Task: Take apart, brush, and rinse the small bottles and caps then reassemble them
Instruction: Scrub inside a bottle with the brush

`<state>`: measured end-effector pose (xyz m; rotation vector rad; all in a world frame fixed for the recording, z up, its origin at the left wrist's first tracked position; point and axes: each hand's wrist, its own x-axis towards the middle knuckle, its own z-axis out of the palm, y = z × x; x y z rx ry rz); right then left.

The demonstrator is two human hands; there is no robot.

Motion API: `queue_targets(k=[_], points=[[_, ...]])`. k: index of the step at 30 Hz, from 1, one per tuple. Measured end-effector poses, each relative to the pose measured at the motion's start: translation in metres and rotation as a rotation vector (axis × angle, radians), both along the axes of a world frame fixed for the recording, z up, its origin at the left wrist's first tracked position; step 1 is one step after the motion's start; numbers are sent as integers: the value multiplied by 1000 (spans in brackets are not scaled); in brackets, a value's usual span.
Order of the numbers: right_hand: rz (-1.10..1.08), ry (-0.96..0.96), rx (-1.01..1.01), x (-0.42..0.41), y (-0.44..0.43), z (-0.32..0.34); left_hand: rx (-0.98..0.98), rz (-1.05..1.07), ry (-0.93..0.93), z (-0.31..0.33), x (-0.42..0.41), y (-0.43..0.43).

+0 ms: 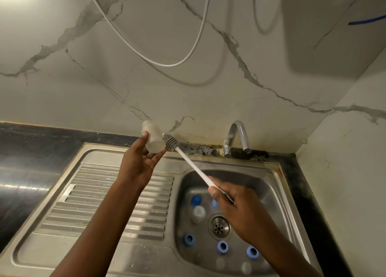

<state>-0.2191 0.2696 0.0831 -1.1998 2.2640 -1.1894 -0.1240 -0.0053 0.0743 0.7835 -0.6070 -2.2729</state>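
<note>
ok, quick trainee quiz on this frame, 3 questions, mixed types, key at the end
1. Multiple choice: what does the right hand hold? A) a cap B) the brush C) nothing
2. True or false: the left hand is empty.
3. Fill the gap: the blue caps lie in the ___.

Key:
1. B. It grips the handle end, with the brush head up beside the bottle.
2. False. It holds the bottle.
3. sink
</note>
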Motion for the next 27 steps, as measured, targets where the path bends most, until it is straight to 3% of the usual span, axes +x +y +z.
queue_targets(k=[11,16,20,27], points=[[-86,76,-24,-6,-25,13,3,-213,101,-7,-2,30],[-68,71,2,-6,-25,12,-36,-260,23,-8,4,23],[-44,77,2,-6,-24,12,-128,-230,-94,-3,1,24],[1,12,6,6,-8,6,10,-55,29,7,0,1]])
